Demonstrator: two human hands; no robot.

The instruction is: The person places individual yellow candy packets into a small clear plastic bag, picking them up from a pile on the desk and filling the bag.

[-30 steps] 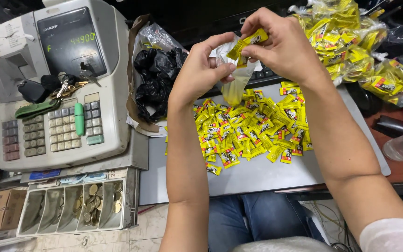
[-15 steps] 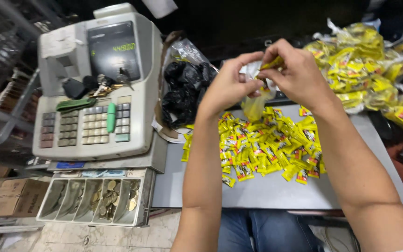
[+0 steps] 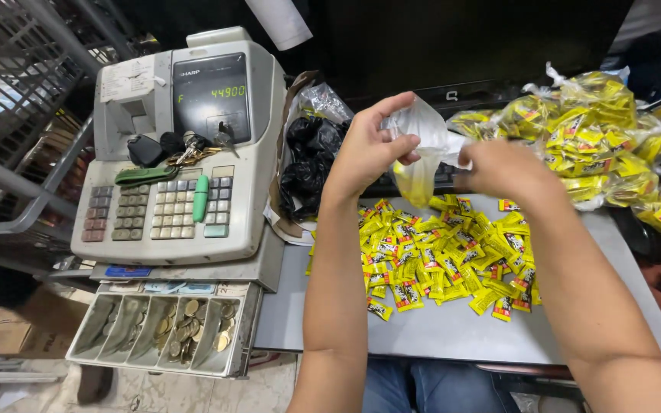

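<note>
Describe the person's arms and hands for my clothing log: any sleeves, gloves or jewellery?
Both forearms are bare to the frame's lower edge; no sleeve shows. The left hand and right hand wear no gloves. No watch or bracelet shows on either wrist, and no ring is visible, though the right hand is motion-blurred.

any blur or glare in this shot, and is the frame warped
Head view: the right hand is motion-smeared, the left hand sharper; the clear plastic bag between them catches soft glare; the cash register and grey table edges bow from wide-angle distortion; the top background is dark.
</note>
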